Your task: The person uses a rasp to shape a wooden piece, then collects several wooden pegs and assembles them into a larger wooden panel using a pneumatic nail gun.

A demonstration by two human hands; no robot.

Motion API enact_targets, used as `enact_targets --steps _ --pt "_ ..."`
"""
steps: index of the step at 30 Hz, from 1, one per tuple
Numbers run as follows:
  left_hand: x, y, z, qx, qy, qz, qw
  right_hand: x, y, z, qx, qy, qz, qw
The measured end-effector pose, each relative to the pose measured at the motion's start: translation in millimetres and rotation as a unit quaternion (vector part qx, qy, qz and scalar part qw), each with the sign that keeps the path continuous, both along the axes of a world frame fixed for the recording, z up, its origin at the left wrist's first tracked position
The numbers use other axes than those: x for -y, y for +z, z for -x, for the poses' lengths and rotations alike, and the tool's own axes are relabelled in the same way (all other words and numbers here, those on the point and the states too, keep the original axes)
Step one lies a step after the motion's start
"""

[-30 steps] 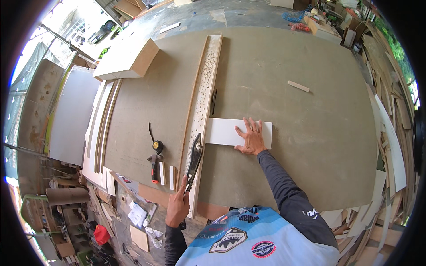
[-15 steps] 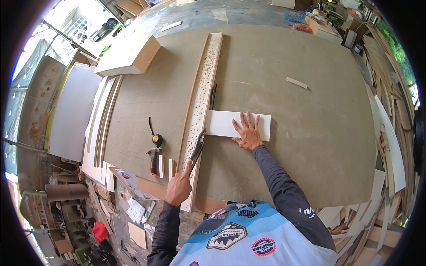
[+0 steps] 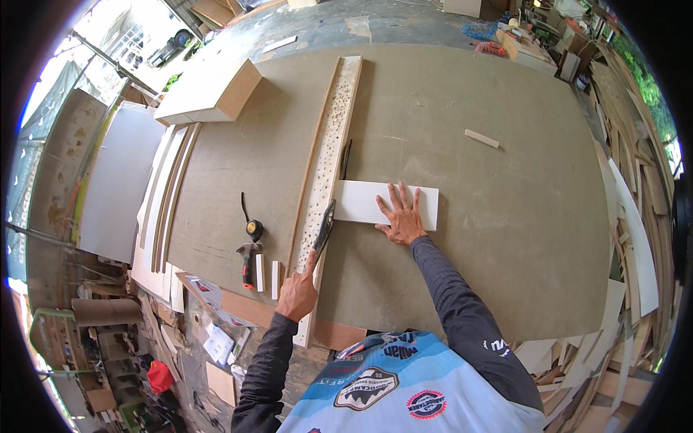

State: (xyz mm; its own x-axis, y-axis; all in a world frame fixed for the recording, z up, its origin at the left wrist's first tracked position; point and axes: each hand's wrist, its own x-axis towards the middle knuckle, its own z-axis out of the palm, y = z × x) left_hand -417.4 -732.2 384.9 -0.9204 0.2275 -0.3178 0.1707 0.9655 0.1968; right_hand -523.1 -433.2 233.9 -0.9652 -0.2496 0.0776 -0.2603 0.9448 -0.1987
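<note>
My left hand (image 3: 297, 294) is closed with its index finger stretched forward along a long black tool (image 3: 325, 227). What kind of tool it is I cannot tell; its near end is hidden by the hand. It lies along the right edge of a long pale strip (image 3: 328, 137) with a speckled face. The tool's far end reaches the left end of a white board (image 3: 354, 200). Spread flat on that board's right part is my right hand (image 3: 402, 216). Beyond the board, a thin dark piece (image 3: 347, 159) lies beside the strip.
A hammer (image 3: 248, 268), a tape measure (image 3: 254, 229) and two short white pieces (image 3: 276, 280) lie left of the strip. On the worktable (image 3: 505, 260) are also a small stick (image 3: 482, 138) and a white box (image 3: 209, 94). Wood offcuts (image 3: 635, 238) pile up at the right.
My left hand and the black tool have slid a little forward, away from me. My right hand stays flat on the white board, which has barely shifted.
</note>
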Motion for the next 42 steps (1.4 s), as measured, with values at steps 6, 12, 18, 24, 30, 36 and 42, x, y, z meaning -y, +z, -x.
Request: enact_targets --steps 6,12,18,24,30,36,42 --pt "-0.7 -7.8 7.9 0.025 0.016 -0.002 1.0 -2.0 1.3 8.1 -0.006 -0.005 -0.011 1.0" --pt "-10.0 -2.3 18.0 0.017 0.011 0.006 1.0 -5.9 0.6 20.1 0.015 -0.002 -0.013 1.0" --pt "-11.4 2.0 24.4 0.045 0.026 -0.005 0.999 -7.3 -0.5 21.3 0.003 -0.001 -0.011 1.0" --pt "-6.6 -6.6 26.1 0.03 0.02 -0.017 0.999 -7.3 -0.4 24.8 0.011 -0.002 -0.016 1.0" --pt "-8.7 -5.8 29.9 0.014 0.019 -0.018 1.0 -9.8 0.5 30.2 0.016 -0.003 -0.015 1.0" --pt "-10.0 -6.4 36.1 0.011 0.019 -0.017 1.0 -11.8 -0.8 35.3 0.023 -0.001 -0.015 1.0" --pt "-13.3 -6.6 45.0 0.017 0.019 -0.028 0.999 -14.2 1.4 42.4 0.019 -0.004 -0.035 0.999"
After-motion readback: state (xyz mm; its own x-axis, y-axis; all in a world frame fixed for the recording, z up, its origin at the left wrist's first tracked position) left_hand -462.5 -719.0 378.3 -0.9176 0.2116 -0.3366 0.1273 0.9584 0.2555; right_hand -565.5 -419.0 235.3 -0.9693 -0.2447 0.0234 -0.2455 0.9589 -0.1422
